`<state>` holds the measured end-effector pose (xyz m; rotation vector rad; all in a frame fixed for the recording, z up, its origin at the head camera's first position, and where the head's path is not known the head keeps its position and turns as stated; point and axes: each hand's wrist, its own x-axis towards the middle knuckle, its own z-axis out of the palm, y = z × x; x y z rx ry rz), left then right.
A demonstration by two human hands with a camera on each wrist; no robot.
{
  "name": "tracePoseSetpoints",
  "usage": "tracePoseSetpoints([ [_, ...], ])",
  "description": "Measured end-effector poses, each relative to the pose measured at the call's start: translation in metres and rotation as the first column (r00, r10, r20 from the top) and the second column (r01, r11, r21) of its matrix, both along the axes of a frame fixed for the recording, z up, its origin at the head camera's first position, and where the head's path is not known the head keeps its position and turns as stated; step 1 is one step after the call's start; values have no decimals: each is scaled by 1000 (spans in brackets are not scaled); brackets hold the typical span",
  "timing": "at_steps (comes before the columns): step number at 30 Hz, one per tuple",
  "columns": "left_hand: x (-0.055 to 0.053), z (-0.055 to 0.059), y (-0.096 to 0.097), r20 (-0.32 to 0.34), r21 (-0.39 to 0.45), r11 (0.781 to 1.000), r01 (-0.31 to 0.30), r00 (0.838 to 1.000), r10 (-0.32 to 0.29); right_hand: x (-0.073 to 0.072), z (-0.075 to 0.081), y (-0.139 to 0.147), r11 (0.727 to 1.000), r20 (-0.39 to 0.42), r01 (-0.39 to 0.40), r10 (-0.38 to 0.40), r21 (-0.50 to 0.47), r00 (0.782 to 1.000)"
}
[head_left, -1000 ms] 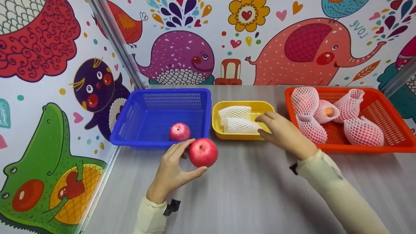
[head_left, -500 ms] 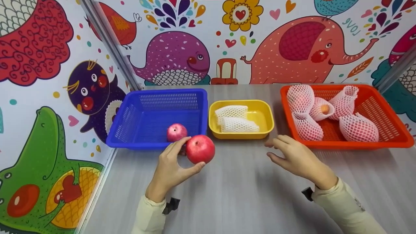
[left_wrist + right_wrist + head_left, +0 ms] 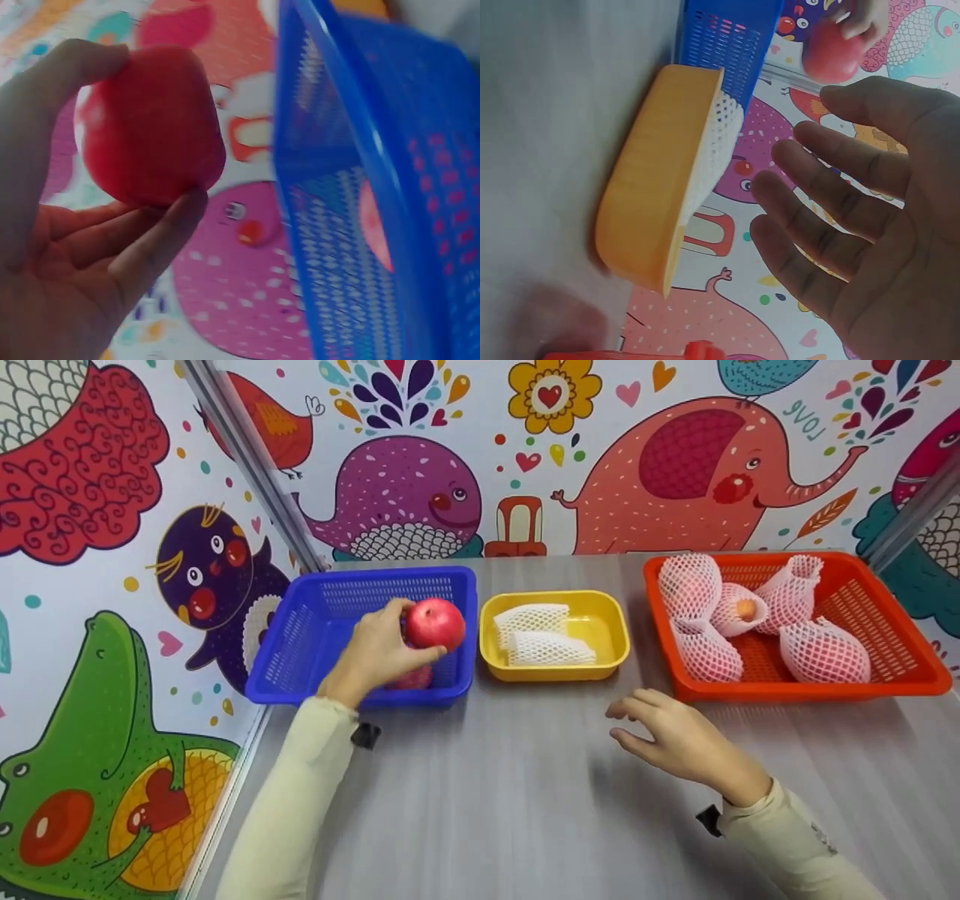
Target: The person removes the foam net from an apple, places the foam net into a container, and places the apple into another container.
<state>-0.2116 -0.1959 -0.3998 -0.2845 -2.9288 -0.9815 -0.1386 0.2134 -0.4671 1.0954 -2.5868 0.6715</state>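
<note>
My left hand (image 3: 379,651) grips a bare red apple (image 3: 436,623) between thumb and fingers, held above the blue basket (image 3: 259,690). The left wrist view shows the same apple (image 3: 154,127) pinched beside the basket's rim. Inside the basket, partly covered by the hand, lies a second apple (image 3: 414,678). My right hand (image 3: 675,739) hovers over the table in front of the red basket, fingers relaxed and holding nothing. Two white foam net sleeves (image 3: 551,649) lie in the yellow tray (image 3: 555,674) between the baskets.
At the right, the red basket (image 3: 810,690) contains several fruits in foam nets (image 3: 825,652). A grey table (image 3: 510,795) spreads out in front of the containers. Printed cartoon walls (image 3: 525,450) stand behind and to the left, joined by a metal post (image 3: 255,465).
My left hand has carried the apple up and forward from the basket's front edge to above the blue basket. My right hand has drawn back from the yellow tray toward the person.
</note>
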Motion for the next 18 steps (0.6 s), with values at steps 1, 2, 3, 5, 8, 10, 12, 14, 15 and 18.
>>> tracePoseSetpoints([
  [1,-10,-1,-1,36,-13,1000,-2,999,2,1,-2,0,1000,9,1,-1,2,1000],
  [2,-20,-4,-3,62,-24,1000,4,998,-3,2,-4,0,1000,17,1,-1,5,1000],
  [3,-29,-7,-4,85,-40,999,12,996,-8,2,-5,0,1000,25,2,-2,7,1000],
  [5,-44,-16,-4,121,-77,997,32,992,-22,4,-9,1,1000,39,-4,3,17,999],
  [8,-59,-28,-6,165,-181,981,63,986,-32,6,-14,2,999,56,-24,22,32,998],
  [10,-65,-34,-5,198,-257,963,80,980,-29,8,-16,3,999,64,-36,34,36,997],
  [12,-70,-39,-4,232,-307,947,93,972,-20,9,-18,4,999,70,-40,37,36,997],
  [14,-73,-43,-1,255,-333,938,101,967,-13,10,-18,6,999,74,-38,36,32,997],
  [15,-74,-45,1,268,-339,935,100,964,-6,10,-19,7,999,77,-37,35,30,996],
  [18,-75,-51,7,303,-359,927,108,953,6,11,-19,9,999,83,-41,38,28,996],
])
